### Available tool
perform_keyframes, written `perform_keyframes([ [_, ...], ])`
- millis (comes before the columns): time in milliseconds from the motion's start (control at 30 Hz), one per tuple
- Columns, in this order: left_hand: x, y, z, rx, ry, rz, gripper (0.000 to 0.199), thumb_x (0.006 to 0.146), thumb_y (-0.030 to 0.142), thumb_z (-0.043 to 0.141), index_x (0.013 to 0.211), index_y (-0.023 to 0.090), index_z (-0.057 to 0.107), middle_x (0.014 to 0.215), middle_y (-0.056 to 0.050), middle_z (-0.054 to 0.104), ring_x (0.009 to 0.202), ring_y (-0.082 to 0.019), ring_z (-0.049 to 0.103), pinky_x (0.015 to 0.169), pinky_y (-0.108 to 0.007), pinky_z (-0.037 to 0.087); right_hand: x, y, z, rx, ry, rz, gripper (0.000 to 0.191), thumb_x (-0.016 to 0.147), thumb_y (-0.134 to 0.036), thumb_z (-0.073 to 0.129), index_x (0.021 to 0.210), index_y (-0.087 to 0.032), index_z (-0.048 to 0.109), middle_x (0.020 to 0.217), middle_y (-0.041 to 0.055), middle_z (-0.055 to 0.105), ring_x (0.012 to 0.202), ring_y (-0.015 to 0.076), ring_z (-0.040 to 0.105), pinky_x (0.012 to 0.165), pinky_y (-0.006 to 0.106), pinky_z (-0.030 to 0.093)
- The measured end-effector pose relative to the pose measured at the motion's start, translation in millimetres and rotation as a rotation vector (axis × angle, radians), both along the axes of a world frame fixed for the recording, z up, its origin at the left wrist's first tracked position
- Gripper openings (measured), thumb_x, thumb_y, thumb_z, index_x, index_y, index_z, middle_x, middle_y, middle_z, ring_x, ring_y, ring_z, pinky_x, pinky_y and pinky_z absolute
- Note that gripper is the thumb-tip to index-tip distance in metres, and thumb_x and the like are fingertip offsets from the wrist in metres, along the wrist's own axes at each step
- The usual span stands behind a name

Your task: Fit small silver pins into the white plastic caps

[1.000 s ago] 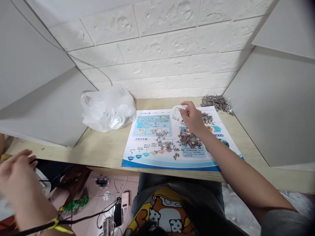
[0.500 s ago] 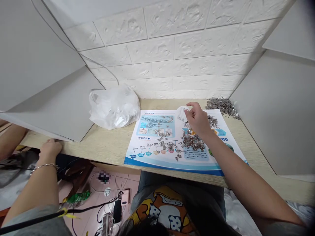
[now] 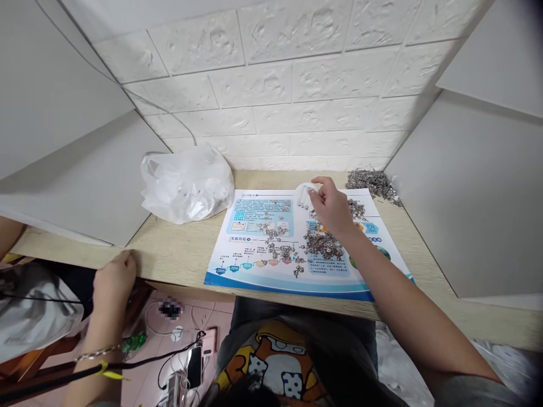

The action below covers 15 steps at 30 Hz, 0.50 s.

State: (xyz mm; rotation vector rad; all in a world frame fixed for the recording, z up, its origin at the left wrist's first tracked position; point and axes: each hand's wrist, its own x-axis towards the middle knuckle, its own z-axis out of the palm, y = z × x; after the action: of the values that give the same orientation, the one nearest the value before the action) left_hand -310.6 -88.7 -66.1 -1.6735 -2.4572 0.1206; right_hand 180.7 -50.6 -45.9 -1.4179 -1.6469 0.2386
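My right hand (image 3: pixel 331 208) is pinched over the right half of a printed sheet (image 3: pixel 254 277), beside a small round white item (image 3: pixel 304 195); what its fingers hold is too small to make out. Just below it lies a heap of small metal parts (image 3: pixel 324 244), with a looser scatter of them (image 3: pixel 280 249) to the left. My left hand (image 3: pixel 115 277), a bracelet on its wrist, is curled at the table's front edge, away from the sheet. Whether anything is inside its fingers is hidden.
A white plastic bag (image 3: pixel 189 183) sits at the back left. Another metal pile (image 3: pixel 373 183) lies at the back right. Grey panels (image 3: pixel 479 198) flank the table. Another person's arm (image 3: pixel 9 234) shows at far left. Cables and a phone (image 3: pixel 195 366) lie below.
My left hand has moved right along the table edge, toward the sheet. My right hand keeps its pinch at the round white item. The whole view has shifted slightly.
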Motion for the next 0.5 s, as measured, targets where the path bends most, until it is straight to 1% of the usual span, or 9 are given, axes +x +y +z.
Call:
perform_keyframes([
  [67, 31.0, -7.7, -3.8, 0.063, -0.073, -0.120, 0.042, 0.083, 0.032, 0.032, 0.117, 0.017, 0.051, 0.108, -0.006, 0.060, 0.092, -0.024, 0.059, 0.077, -0.033, 0.045, -0.2, 0.4, -0.5, 0.003, -0.005, 0.005, 0.020, 0.083, -0.027, 0.040, 0.101, -0.021, 0.044, 0.052, -0.0040, 0.033, 0.045, 0.0100, 0.035, 0.048, 0.026, 0.030],
  [100, 44.1, -8.8, -6.4, 0.102, -0.111, -0.168, 0.040, 0.083, 0.028, 0.033, 0.117, 0.018, 0.052, 0.110, -0.005, 0.059, 0.094, -0.022, 0.058, 0.080, -0.032, 0.044, -0.3, 0.5, -0.7, 0.005, -0.008, 0.007, 0.020, 0.083, -0.028, 0.040, 0.101, -0.021, 0.044, 0.052, -0.0039, 0.033, 0.045, 0.0100, 0.036, 0.048, 0.026, 0.030],
  [167, 65.2, -6.0, -11.9, 0.165, -0.185, -0.306, 0.039, 0.082, 0.025, 0.033, 0.111, 0.018, 0.057, 0.111, -0.004, 0.059, 0.098, -0.021, 0.057, 0.086, -0.030, 0.042, -0.6, 0.5, -0.8, 0.007, -0.016, 0.009, 0.019, 0.083, -0.028, 0.040, 0.101, -0.021, 0.044, 0.052, -0.0037, 0.034, 0.045, 0.0100, 0.036, 0.047, 0.025, 0.030],
  [233, 80.5, 1.5, -15.9, 0.204, -0.254, -0.395, 0.037, 0.081, 0.025, 0.033, 0.104, 0.017, 0.062, 0.108, -0.004, 0.061, 0.099, -0.020, 0.057, 0.089, -0.029, 0.041, -1.1, 0.2, -0.5, 0.005, -0.022, 0.009, 0.020, 0.083, -0.028, 0.040, 0.101, -0.021, 0.044, 0.052, -0.0037, 0.034, 0.045, 0.0099, 0.036, 0.047, 0.025, 0.029],
  [300, 92.4, 9.4, -15.3, 0.208, -0.329, -0.437, 0.036, 0.081, 0.029, 0.035, 0.100, 0.018, 0.064, 0.105, -0.004, 0.062, 0.098, -0.020, 0.057, 0.090, -0.029, 0.041, -1.7, -0.3, -0.1, 0.005, -0.021, 0.009, 0.020, 0.083, -0.028, 0.040, 0.101, -0.021, 0.044, 0.052, -0.0039, 0.033, 0.045, 0.0096, 0.035, 0.047, 0.025, 0.030],
  [367, 104.1, 12.2, -8.2, 0.214, -0.420, -0.453, 0.036, 0.081, 0.033, 0.037, 0.100, 0.019, 0.064, 0.105, -0.003, 0.063, 0.098, -0.021, 0.057, 0.091, -0.031, 0.041, -2.3, -0.8, 0.2, 0.005, -0.017, 0.013, 0.019, 0.084, -0.028, 0.039, 0.101, -0.021, 0.044, 0.052, -0.0041, 0.033, 0.044, 0.0092, 0.034, 0.047, 0.025, 0.030],
  [433, 118.1, 5.8, 4.2, 0.267, -0.518, -0.442, 0.035, 0.081, 0.036, 0.040, 0.101, 0.019, 0.063, 0.105, -0.003, 0.062, 0.100, -0.021, 0.056, 0.093, -0.032, 0.040, -2.6, -1.0, 0.3, 0.000, -0.005, 0.024, 0.019, 0.084, -0.029, 0.038, 0.102, -0.021, 0.044, 0.052, -0.0041, 0.033, 0.045, 0.0091, 0.035, 0.047, 0.025, 0.031],
  [500, 136.0, -10.5, 17.7, 0.369, -0.590, -0.376, 0.033, 0.084, 0.037, 0.040, 0.100, 0.019, 0.062, 0.099, -0.003, 0.064, 0.099, -0.021, 0.055, 0.093, -0.035, 0.039, -2.7, -0.7, -0.1, -0.019, 0.007, 0.041, 0.021, 0.085, -0.030, 0.037, 0.103, -0.021, 0.043, 0.052, -0.0039, 0.034, 0.045, 0.0094, 0.036, 0.047, 0.025, 0.031],
])
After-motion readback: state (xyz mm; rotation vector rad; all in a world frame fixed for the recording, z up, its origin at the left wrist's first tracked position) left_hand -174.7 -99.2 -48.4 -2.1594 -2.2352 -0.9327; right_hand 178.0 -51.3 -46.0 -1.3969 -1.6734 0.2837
